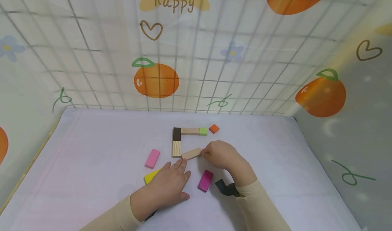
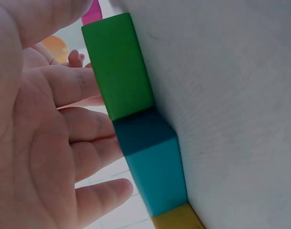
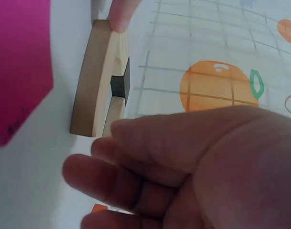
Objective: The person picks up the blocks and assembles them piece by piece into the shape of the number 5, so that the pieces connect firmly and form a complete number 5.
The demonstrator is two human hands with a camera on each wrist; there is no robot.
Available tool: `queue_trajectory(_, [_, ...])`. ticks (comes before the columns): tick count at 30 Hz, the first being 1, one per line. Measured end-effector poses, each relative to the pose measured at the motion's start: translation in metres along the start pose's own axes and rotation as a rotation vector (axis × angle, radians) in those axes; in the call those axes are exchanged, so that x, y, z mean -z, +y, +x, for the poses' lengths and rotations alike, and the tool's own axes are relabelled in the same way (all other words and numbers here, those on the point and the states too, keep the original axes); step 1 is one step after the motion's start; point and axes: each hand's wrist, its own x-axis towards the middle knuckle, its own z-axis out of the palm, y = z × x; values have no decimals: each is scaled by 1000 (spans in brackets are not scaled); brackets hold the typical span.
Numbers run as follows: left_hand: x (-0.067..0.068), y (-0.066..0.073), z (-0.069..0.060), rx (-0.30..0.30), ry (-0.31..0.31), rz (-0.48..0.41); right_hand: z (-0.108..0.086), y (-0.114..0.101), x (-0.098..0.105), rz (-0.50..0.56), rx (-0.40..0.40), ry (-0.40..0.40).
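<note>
A plain wooden block [image 1: 192,153] lies slanted on the white table. My left hand [image 1: 169,183] reaches over the table with extended fingers, its fingertips at that block's left end. At the other end, my right hand [image 1: 223,154] has its fingertips against or very near the block, the fingers bent loosely; in the right wrist view they do not wrap round the wooden block [image 3: 90,81]. Just behind, a striped light block [image 1: 176,148], a dark brown block [image 1: 177,134], another plain block [image 1: 190,131] and a light green block [image 1: 203,131] form a corner shape.
A pink block [image 1: 152,158] and yellow block [image 1: 150,176] lie left, a magenta block [image 1: 205,181] between the forearms, an orange block [image 1: 214,128] behind. Under my left hand are a green block [image 2: 119,67] and teal block [image 2: 157,167]. A patterned curtain [image 1: 196,54] hangs behind.
</note>
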Motion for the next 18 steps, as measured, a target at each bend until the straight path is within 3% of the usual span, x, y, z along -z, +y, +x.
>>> queue_trajectory(18, [1, -1, -1, 3, 4, -3, 0, -2, -1, 2, -12, -5])
